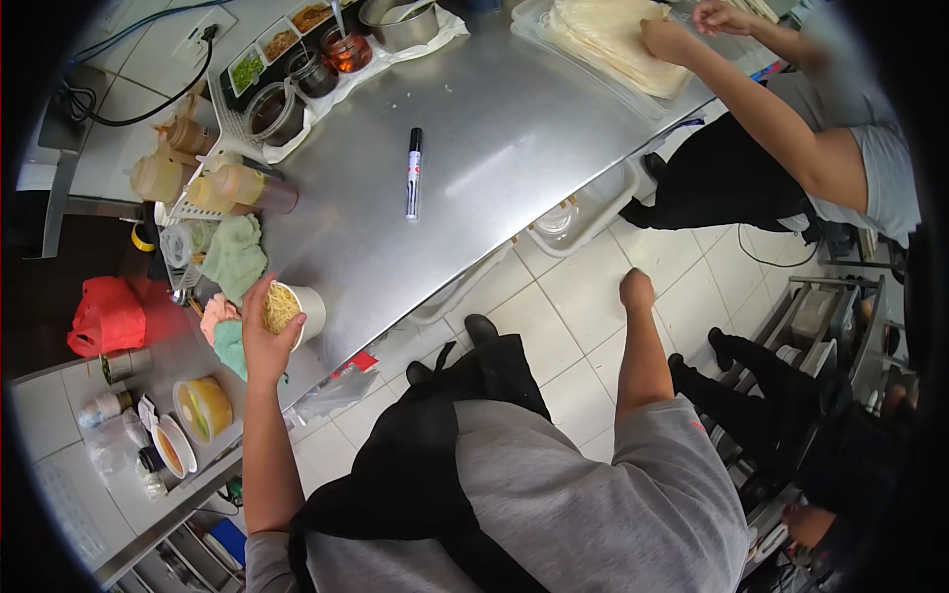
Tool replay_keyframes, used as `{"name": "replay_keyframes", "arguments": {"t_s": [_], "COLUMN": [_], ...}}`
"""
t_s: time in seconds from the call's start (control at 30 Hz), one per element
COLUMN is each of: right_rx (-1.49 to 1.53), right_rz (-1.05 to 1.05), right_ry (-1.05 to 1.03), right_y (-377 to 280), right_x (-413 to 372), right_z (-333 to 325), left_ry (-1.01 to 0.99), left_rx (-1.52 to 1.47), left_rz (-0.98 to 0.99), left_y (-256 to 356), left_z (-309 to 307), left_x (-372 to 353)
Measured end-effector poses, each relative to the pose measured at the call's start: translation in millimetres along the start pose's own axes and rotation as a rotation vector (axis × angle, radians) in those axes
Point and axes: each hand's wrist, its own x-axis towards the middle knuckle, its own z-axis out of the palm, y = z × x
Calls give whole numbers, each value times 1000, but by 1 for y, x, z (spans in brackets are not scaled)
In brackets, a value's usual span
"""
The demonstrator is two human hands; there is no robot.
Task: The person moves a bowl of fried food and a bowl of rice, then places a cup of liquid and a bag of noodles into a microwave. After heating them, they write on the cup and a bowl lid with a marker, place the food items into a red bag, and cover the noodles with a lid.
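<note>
My left hand (269, 334) is wrapped round a white paper cup (312, 314) at the near edge of the steel counter. Pale yellow shreds, perhaps noodles, (281, 307) show inside the cup, which is tilted towards me. Beside that hand lie a green cloth (235, 259) and a peach-coloured cloth (218, 314). Away from the counter, my right hand (637, 289) hangs over the tiled floor with its fingers curled in; whatever may be inside it is hidden. A marker (414, 174) lies on the counter.
Sauce bottles (242, 186), jars (346, 49) and a metal pot (398, 25) line the counter's far left side. At the right, a co-worker's hand (668, 40) touches stacked pale sheets (613, 44). A shelf rack (816, 316) stands behind, near another person's legs (756, 385).
</note>
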Motion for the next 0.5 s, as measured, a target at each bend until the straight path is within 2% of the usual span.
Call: {"name": "replay_keyframes", "arguments": {"t_s": [0.03, 0.1, 0.13, 0.17, 0.23, 0.37, 0.4, 0.43, 0.5], "right_rx": [6, 405, 669, 670, 1322, 1418, 1481, 1543, 1470], "right_rz": [8, -157, -91, -93, -61, -279, -390, -498, -628], "right_ry": [9, 60, -103, -94, -445, -547, -587, -625, -761], "right_y": [0, 0, -1, -6, -37, -117, -145, -174, -241], "right_x": [-2, -15, -21, -39, -96, -165, -186, -208, -259], "right_z": [-8, -19, -30, -55, -127, -171, -172, -175, -184], "left_ry": [1, 7, 17, 22, 10, 63, 102, 113, 145], "left_rx": [14, 15, 14, 8, -30, -210, -277, -336, -392], "left_rz": [20, 52, 75, 80, 98, 214, 267, 244, 217], "left_y": [0, 0, 1, 1, -3, -18, -21, -22, -24], "left_z": [-1, -2, -1, -1, -3, 0, 2, 3, 3], "left_x": [5, 6, 6, 6, 6, 5, 5, 4, 1]}}
